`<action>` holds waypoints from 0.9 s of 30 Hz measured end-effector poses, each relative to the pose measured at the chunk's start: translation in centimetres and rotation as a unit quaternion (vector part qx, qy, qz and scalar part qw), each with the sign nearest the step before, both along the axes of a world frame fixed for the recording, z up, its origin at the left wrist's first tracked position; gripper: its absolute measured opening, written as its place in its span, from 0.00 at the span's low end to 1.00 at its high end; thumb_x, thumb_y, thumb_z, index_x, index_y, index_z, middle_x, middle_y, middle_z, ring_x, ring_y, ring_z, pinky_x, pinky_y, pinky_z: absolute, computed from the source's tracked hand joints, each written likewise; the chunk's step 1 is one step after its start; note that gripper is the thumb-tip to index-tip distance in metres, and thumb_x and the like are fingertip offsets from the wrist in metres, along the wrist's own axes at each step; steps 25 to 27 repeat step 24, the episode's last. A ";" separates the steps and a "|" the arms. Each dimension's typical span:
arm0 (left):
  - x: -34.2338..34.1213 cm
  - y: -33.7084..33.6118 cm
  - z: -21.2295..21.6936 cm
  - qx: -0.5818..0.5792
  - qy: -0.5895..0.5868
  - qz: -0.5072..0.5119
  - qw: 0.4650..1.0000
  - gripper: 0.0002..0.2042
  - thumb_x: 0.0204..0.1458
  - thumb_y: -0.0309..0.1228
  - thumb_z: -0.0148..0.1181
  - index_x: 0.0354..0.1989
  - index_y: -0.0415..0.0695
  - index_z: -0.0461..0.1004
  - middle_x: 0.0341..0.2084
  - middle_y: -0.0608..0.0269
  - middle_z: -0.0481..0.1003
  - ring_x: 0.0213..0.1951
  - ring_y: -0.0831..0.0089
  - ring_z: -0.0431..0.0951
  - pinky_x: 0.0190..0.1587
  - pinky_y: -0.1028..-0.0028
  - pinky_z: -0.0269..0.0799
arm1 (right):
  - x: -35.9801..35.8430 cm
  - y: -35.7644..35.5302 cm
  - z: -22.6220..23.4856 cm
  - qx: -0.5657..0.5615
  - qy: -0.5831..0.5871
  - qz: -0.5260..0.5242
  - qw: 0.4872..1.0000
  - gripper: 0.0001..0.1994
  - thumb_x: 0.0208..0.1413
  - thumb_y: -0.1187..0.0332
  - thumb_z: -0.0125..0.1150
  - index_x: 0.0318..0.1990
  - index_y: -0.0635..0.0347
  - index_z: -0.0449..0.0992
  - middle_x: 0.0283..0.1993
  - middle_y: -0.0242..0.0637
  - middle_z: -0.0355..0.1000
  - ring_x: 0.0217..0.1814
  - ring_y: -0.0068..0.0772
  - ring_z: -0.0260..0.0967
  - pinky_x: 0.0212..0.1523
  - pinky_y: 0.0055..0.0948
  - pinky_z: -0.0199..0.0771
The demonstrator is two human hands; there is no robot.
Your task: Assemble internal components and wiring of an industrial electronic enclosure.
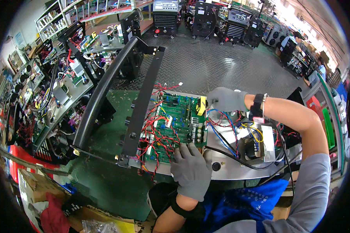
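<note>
A green circuit board (pixel 175 116) lies on a metal panel (pixel 237 174) in front of me, crossed by many red wires and white connectors. My left hand (pixel 191 171), in a grey glove, rests its outstretched fingers on the board's near edge, the thumb apart. At the far right corner, beside a yellow-wrapped component (pixel 202 106), my gloved right hand (pixel 226 100) has its fingers curled in; what they hold, if anything, is hidden. Blue and red wires (pixel 223 136) run right from the board, below the right hand. A black cable (pixel 237 158) passes near my left thumb.
A black bar handle (pixel 107 87) and flat black frame (pixel 146 105) rise at the panel's left. Partly assembled machines (pixel 64 91) crowd the left side. Finished black units (pixel 165 19) stand across the floor. A cardboard box (pixel 37 186) sits lower left; people work far right.
</note>
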State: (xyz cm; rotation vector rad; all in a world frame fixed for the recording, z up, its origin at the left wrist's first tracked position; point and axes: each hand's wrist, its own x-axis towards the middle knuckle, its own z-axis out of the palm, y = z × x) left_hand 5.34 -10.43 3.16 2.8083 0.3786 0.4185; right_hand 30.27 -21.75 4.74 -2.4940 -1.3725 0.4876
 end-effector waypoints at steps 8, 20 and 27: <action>0.6 -0.8 0.2 0.031 0.000 0.018 0.999 0.22 0.51 0.47 0.56 0.41 0.37 0.70 0.36 0.52 0.70 0.43 0.56 0.72 0.36 0.59 0.71 | 0.2 1.2 0.0 -0.031 0.098 -0.134 0.986 0.13 0.44 0.70 0.57 0.40 0.64 0.76 0.33 0.43 0.74 0.32 0.34 0.71 0.33 0.35 0.70; 0.5 0.0 0.3 0.005 -0.002 0.004 1.000 0.21 0.50 0.48 0.57 0.37 0.39 0.70 0.34 0.54 0.70 0.38 0.58 0.72 0.33 0.60 0.70 | 1.8 1.1 2.4 -0.096 0.290 -0.071 0.950 0.11 0.51 0.66 0.60 0.32 0.69 0.75 0.23 0.31 0.68 0.24 0.20 0.64 0.25 0.24 0.65; 0.5 0.0 0.1 0.008 -0.011 0.008 1.000 0.22 0.50 0.48 0.58 0.38 0.39 0.70 0.34 0.55 0.70 0.38 0.57 0.72 0.33 0.60 0.71 | 1.0 2.0 3.0 -0.152 0.206 -0.041 0.966 0.17 0.46 0.58 0.64 0.35 0.65 0.78 0.27 0.34 0.74 0.27 0.28 0.71 0.29 0.26 0.70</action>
